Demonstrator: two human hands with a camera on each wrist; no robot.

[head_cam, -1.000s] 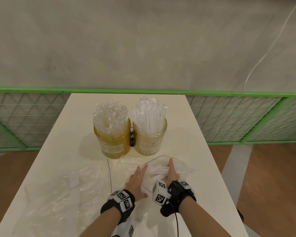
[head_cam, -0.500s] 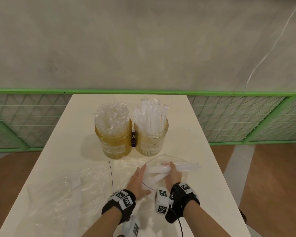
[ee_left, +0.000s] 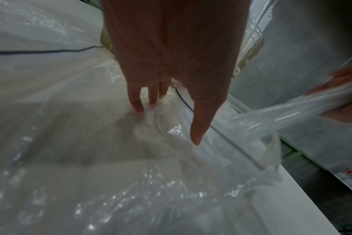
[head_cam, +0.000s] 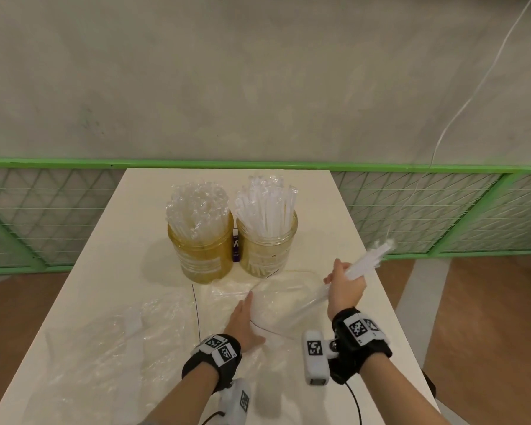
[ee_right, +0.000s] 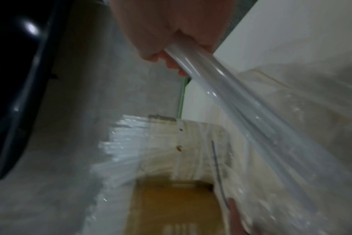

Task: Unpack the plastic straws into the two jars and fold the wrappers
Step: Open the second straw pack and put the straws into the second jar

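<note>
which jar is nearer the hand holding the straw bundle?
The right jar, holding straight white straws, sits nearer the right hand gripping the straw bundle. The left jar, with clear crinkled-top straws, stands farther away.

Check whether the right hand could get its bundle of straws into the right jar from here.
Probably yes: the right hand grips the straws just beside the right jar; nothing stands between, though that jar already looks full.

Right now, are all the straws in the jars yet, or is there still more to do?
Nearly. Both the left jar and the right jar already stand packed with straws. The right hand grips one more bundle of straws, while the left hand presses flat on the bag. That bundle needs jarring, and the wrappers lie unfolded.
</note>
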